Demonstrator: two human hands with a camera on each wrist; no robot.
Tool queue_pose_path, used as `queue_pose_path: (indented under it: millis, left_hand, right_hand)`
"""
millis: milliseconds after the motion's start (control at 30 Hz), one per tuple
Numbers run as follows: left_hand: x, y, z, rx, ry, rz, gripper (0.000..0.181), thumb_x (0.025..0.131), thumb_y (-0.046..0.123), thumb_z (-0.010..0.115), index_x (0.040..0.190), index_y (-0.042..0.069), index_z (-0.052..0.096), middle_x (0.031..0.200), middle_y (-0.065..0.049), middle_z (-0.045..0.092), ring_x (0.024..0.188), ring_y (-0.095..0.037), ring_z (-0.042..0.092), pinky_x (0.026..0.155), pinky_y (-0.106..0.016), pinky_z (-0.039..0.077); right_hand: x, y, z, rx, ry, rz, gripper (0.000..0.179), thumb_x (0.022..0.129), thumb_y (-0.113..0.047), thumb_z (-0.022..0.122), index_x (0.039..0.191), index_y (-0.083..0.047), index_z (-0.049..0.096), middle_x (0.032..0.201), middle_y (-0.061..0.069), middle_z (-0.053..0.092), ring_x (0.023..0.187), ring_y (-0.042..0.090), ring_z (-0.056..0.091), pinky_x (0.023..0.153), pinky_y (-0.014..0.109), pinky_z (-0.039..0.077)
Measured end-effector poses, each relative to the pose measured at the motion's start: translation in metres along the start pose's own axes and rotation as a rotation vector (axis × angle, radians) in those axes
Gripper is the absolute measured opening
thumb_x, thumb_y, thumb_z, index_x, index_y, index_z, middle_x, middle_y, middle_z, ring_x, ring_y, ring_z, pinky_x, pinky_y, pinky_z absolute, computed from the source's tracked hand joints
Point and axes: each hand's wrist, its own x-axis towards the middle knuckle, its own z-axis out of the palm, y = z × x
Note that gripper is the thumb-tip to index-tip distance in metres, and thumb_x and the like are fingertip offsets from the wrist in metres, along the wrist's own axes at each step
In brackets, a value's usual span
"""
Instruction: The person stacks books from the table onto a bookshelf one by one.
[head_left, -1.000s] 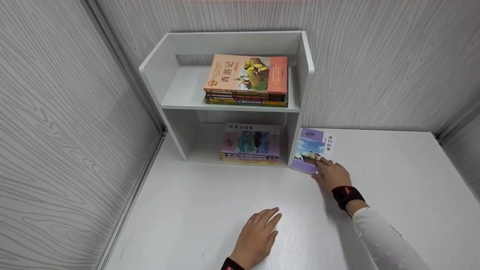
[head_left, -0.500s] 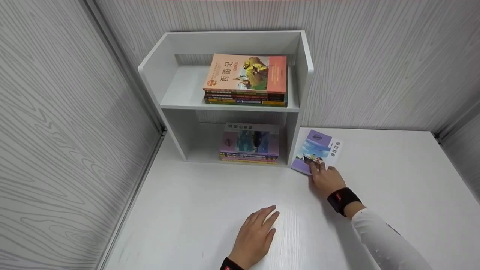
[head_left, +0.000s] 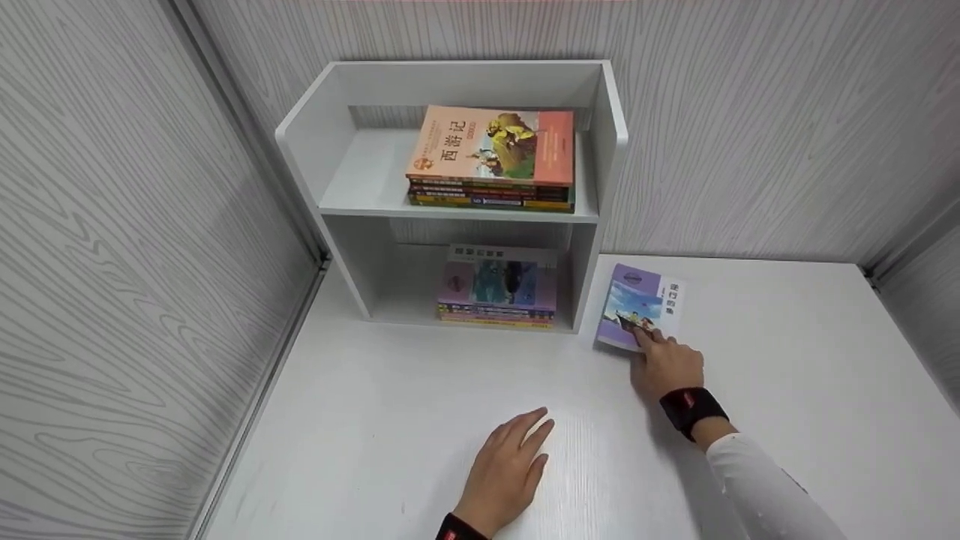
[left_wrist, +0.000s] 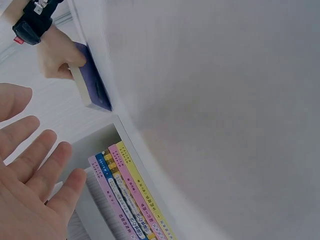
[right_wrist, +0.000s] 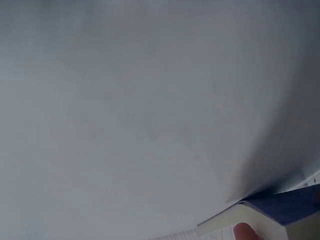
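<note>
A purple-and-white book (head_left: 631, 304) with a boat picture on its cover is just right of the white shelf unit, a small gap between them. My right hand (head_left: 671, 367) grips its near edge, fingers on the cover. The thumb (right_wrist: 244, 231) shows against the pale page edges of the book (right_wrist: 287, 205) in the right wrist view. From the left wrist, the right hand (left_wrist: 57, 55) is seen pinching the book (left_wrist: 94, 82). My left hand (head_left: 502, 469) is over the near part of the table, fingers loosely straight, holding nothing.
The two-level shelf unit (head_left: 352, 270) stands against the back wall. An upper stack of books (head_left: 491, 157) is topped by an orange cover. A lower stack (head_left: 499, 289) has a purple cover on top. White tabletop (head_left: 375, 420) extends in front.
The book has turned clockwise and shifted right, away from the shelf unit's side. My right hand has changed its hold at the near edge. My left hand has barely moved.
</note>
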Motion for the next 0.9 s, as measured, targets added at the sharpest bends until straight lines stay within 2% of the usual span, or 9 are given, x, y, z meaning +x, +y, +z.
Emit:
queue_pose_path:
  millis: [67,133,333,467,567,767,900]
  left_hand:
    - [0.0,-0.001,0.0,-0.019,0.015,-0.001,0.045,0.101,0.019,0.067,0.144,0.009,0.059,0.152,-0.007,0.052,0.135,-0.023,0.055,0.109,-0.041,0.05]
    - [0.0,-0.002,0.0,-0.04,0.029,-0.008,0.045,0.101,0.018,0.068,0.143,0.008,0.06,0.152,-0.007,0.052,0.135,-0.024,0.055,0.109,-0.042,0.049]
    - [-0.001,-0.005,-0.001,-0.067,0.04,-0.052,0.045,0.101,0.018,0.068,0.144,0.008,0.06,0.153,-0.007,0.052,0.136,-0.025,0.054,0.11,-0.044,0.048]
    - [0.0,-0.007,-0.001,-0.081,0.047,-0.08,0.045,0.102,0.019,0.067,0.145,0.008,0.06,0.152,-0.006,0.052,0.137,-0.025,0.053,0.11,-0.044,0.048]
    - [0.001,-0.009,-0.001,-0.093,0.067,-0.079,0.045,0.101,0.017,0.068,0.144,0.008,0.06,0.151,-0.006,0.053,0.136,-0.025,0.054,0.109,-0.045,0.049]
    - [0.002,-0.009,-0.001,-0.111,0.087,-0.074,0.044,0.101,0.017,0.068,0.143,0.007,0.061,0.15,-0.008,0.054,0.134,-0.027,0.055,0.108,-0.046,0.05]
    - [0.004,-0.011,-0.001,-0.115,0.095,-0.08,0.044,0.101,0.017,0.068,0.143,0.007,0.061,0.15,-0.007,0.054,0.135,-0.026,0.055,0.108,-0.046,0.05]
  right_hand:
    - [-0.003,0.002,-0.002,0.046,0.028,0.026,0.043,0.091,-0.012,0.065,0.133,-0.008,0.071,0.121,0.027,0.071,0.065,0.05,0.064,0.047,0.058,0.049]
    - [-0.005,0.003,-0.003,0.085,0.054,0.033,0.042,0.091,-0.011,0.064,0.133,-0.009,0.072,0.122,0.026,0.071,0.073,0.053,0.068,0.049,0.06,0.051]
    - [-0.013,0.008,-0.007,0.211,0.124,0.022,0.047,0.088,0.006,0.065,0.134,-0.003,0.069,0.127,0.026,0.069,0.105,0.053,0.068,0.071,0.067,0.057]
    - [-0.016,0.012,-0.012,0.277,0.199,0.001,0.05,0.085,0.017,0.066,0.133,0.003,0.068,0.125,0.029,0.069,0.108,0.051,0.068,0.086,0.063,0.057]
    - [-0.019,0.015,-0.016,0.302,0.254,-0.003,0.049,0.084,0.02,0.068,0.131,0.005,0.068,0.123,0.029,0.069,0.11,0.052,0.067,0.092,0.062,0.055]
    - [-0.027,0.02,-0.027,0.33,0.37,0.002,0.043,0.088,0.016,0.07,0.129,0.004,0.069,0.126,0.025,0.07,0.114,0.052,0.065,0.097,0.063,0.052]
    - [-0.034,0.022,-0.037,0.358,0.438,-0.008,0.044,0.089,0.018,0.07,0.13,0.003,0.069,0.126,0.024,0.07,0.114,0.051,0.066,0.096,0.063,0.053]
